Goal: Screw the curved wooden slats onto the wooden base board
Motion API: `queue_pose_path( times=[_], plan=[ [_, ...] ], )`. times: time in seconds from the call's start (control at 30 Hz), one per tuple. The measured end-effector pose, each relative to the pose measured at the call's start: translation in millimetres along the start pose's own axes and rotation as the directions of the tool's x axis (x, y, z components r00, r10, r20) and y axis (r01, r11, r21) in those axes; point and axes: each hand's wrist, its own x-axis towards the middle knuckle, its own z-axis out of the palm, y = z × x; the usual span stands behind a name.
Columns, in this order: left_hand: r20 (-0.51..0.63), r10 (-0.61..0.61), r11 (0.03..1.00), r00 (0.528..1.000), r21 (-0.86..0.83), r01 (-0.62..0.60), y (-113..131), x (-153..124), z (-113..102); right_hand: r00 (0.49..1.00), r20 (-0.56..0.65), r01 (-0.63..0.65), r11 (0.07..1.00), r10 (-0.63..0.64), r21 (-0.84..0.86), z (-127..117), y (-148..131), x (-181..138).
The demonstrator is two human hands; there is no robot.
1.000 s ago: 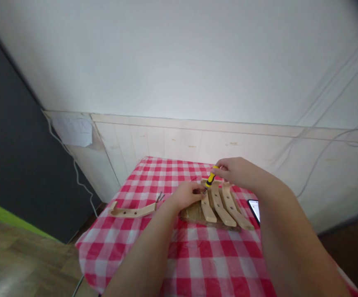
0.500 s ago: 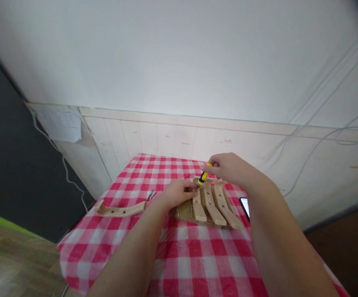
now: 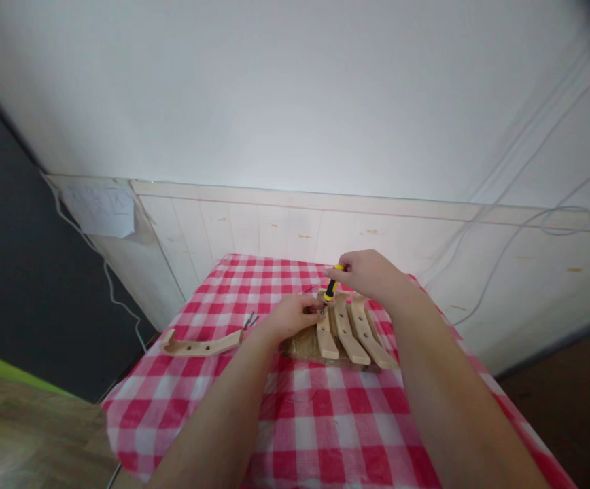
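Observation:
My right hand [image 3: 371,272] is closed around the yellow handle end of a black-and-yellow screwdriver [image 3: 330,288], which stands tilted with its tip down at the upper part of a curved wooden hook [image 3: 327,345]. My left hand [image 3: 291,316] has its fingers closed at that same hook, right beside the tip; exactly what they pinch is partly hidden. Two similar hooks, a middle one [image 3: 352,345] and a right one [image 3: 378,352], lie alongside with dark holes or screws in them. Beneath all three is a brown, shiny flat piece [image 3: 302,345].
Another curved wooden hook [image 3: 200,348] with two dark holes lies at the left of the table. Several thin dark screws [image 3: 249,320] lie near its right end. A red-and-white checked cloth [image 3: 315,435] covers the table, which stands against a white wall [image 3: 285,234].
My right hand and the screwdriver have shifted slightly left, and the screwdriver stands a little more upright. The phone at the right is now hidden behind my right arm. My left hand stays at the hook.

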Motion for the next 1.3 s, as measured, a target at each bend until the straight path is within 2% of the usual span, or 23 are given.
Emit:
queue_pose_path(
  times=[0.07, 0.17, 0.27, 0.33, 0.4, 0.47, 0.53, 0.67, 0.77, 0.83, 0.9, 1.03, 1.17, 1.3],
  plan=[
    [0.009, 0.016, 1.000, 1.000, -0.005, -0.016, -0.3, 0.5, -0.3, 0.999, -0.033, 0.041, 0.999, -0.040, 0.018, 5.5, -0.4, 3.5],
    [0.019, 0.020, 1.000, 1.000, 0.017, -0.020, -0.3, 0.9, -1.0, 0.994, -0.052, 0.107, 0.985, -0.101, 0.133, 6.8, -2.3, 2.3],
    [0.016, 0.025, 0.998, 1.000, 0.051, -0.026, 0.2, 0.7, -1.7, 0.991, 0.030, 0.119, 0.976, -0.127, 0.181, -3.0, -5.2, -5.2],
    [0.011, 0.032, 0.998, 0.999, 0.062, -0.033, 0.4, 0.4, -1.9, 0.985, 0.119, 0.105, 0.983, -0.124, 0.153, -10.9, -7.1, -9.1],
    [0.006, 0.037, 0.997, 0.999, 0.067, -0.037, 0.4, 0.5, -2.0, 0.986, 0.154, 0.057, 0.995, -0.068, 0.079, -15.3, -8.7, -9.4],
    [0.009, 0.038, 0.997, 0.999, 0.065, -0.038, 0.1, 0.7, -2.0, 0.993, 0.118, 0.006, 1.000, -0.003, -0.020, -14.3, -9.7, -6.7],
    [0.008, 0.041, 0.998, 0.999, 0.048, -0.041, -0.4, 0.9, -1.9, 0.997, 0.072, 0.002, 0.998, 0.002, -0.062, -9.7, -9.8, -3.3],
    [0.006, 0.046, 0.998, 0.999, 0.043, -0.046, -1.6, 1.1, -1.6, 0.997, 0.043, 0.059, 0.994, -0.063, 0.088, -4.0, -8.3, -3.1],
    [0.017, 0.045, 0.998, 0.999, 0.047, -0.046, -2.8, 1.4, -1.2, 0.992, 0.095, 0.071, 0.990, -0.083, 0.123, -10.5, -8.7, -8.5],
    [0.017, 0.036, 0.998, 0.999, 0.052, -0.037, -3.6, 1.7, -0.9, 0.986, 0.152, 0.061, 0.996, -0.070, 0.064, -17.2, -10.3, -11.4],
    [0.012, 0.030, 0.998, 0.999, 0.055, -0.031, -4.3, 2.0, -0.7, 0.983, 0.182, 0.002, 0.999, 0.008, -0.050, -21.8, -11.9, -11.9],
    [0.014, 0.022, 0.998, 1.000, 0.062, -0.022, -3.9, 2.0, -1.1, 0.979, 0.147, -0.112, 0.977, 0.139, -0.182, -19.0, -11.7, -6.9],
    [0.014, 0.015, 0.997, 1.000, 0.079, -0.016, -3.4, 1.8, -0.9, 0.989, 0.138, -0.047, 0.996, 0.058, -0.079, -13.3, -9.4, -5.0],
    [0.011, 0.019, 0.997, 1.000, 0.071, -0.020, -6.5, 2.8, 1.0, 0.987, 0.156, 0.037, 0.998, -0.043, 0.044, -19.9, -11.1, -12.6]
  ],
)
